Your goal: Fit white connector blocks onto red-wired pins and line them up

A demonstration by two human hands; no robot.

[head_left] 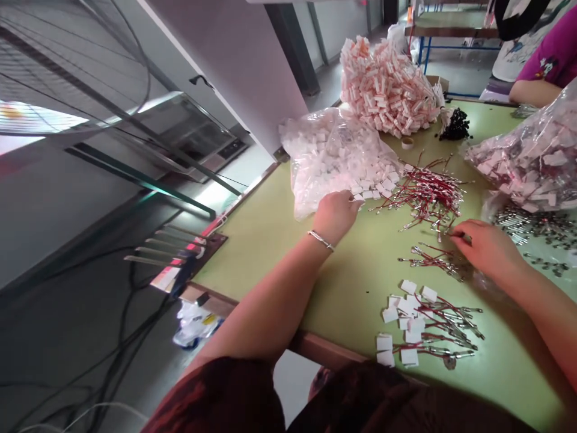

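Note:
My left hand [337, 215], with a bracelet at the wrist, is at the front edge of a clear bag of white connector housings [342, 147]. Its fingers are closed on a small white housing [357, 198]. My right hand [484, 243] pinches the end of a red wire with metal terminals beside a tangled pile of red wires [430, 189]. Just below it lies a smaller bunch of red wires [433, 261]. Nearer my body rests a group of wires with white housings [412, 325] on one end and metal ends on the other.
Behind stand a large heap of pink-and-white parts [387, 87], a tape roll [407, 143] and black pieces [455, 125]. At right, a bag of white parts [532, 156] lies above loose metal terminals [547, 234]. Another person's purple sleeve [547, 51] shows across the green table [261, 240].

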